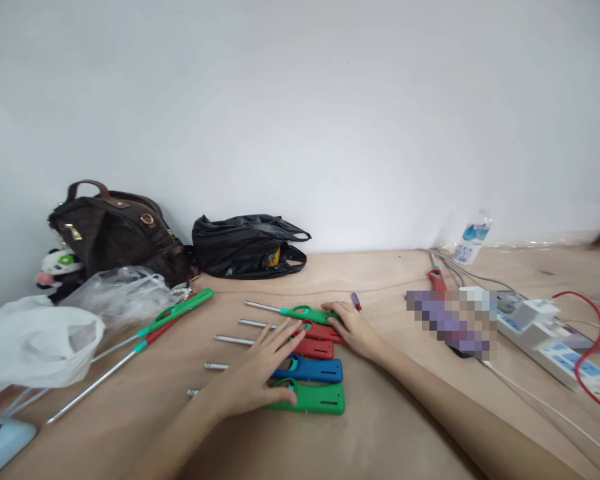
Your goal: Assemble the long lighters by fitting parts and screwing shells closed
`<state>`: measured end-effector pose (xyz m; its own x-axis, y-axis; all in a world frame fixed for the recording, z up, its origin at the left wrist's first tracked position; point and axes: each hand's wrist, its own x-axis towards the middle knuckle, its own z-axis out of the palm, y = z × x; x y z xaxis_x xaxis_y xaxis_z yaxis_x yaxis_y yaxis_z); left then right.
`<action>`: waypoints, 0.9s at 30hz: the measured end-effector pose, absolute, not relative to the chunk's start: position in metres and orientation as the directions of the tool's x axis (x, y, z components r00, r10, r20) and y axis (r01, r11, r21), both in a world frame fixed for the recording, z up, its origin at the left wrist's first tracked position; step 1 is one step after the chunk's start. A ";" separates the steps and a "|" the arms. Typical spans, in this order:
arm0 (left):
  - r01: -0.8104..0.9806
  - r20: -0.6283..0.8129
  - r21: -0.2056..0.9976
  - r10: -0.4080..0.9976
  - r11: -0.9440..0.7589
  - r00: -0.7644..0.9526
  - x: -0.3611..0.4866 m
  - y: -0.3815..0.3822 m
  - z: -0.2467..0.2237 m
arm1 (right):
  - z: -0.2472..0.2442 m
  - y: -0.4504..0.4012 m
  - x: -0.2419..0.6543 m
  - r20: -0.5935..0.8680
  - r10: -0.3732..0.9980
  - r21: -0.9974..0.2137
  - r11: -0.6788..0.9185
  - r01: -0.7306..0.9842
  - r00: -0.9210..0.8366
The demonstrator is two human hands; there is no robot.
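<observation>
Several long-necked gas lighters lie side by side on the table, their metal necks pointing left. From far to near they are a green lighter (pixel 305 311), a red lighter (pixel 325 331), a second red lighter (pixel 317 348), a blue lighter (pixel 320 370) and a near green lighter (pixel 317 399). My left hand (pixel 257 370) lies across them with fingers spread, its thumb on the near green one; it hides parts of the necks. My right hand (pixel 355 330) rests at the handle ends of the far green and red lighters, fingers extended over them.
At left lie another green lighter (pixel 180 312), white plastic bags (pixel 55 337) and a brown handbag (pixel 115 233). A black plastic bag (pixel 240 243) is by the wall. A small screwdriver (pixel 355 302), bottle (pixel 473 240), red-handled lighter (pixel 437 281) and power strip (pixel 560 353) with cables stand right.
</observation>
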<state>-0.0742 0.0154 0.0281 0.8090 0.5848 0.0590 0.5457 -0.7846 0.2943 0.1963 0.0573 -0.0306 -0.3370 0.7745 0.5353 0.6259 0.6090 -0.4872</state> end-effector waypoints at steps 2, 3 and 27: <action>0.601 0.131 0.308 0.659 -0.737 0.741 -0.087 0.017 0.025 | -0.033 0.057 0.196 0.555 0.781 -0.495 0.587 0.641 -0.286; 0.624 0.151 0.311 0.686 -0.717 0.712 -0.092 0.019 0.022 | -0.033 0.057 0.196 0.561 0.783 -0.494 0.578 0.649 -0.269; 0.740 0.514 0.061 0.657 -0.670 0.552 -0.133 0.059 0.007 | -0.031 0.086 0.235 0.311 0.940 -0.857 0.214 0.469 0.139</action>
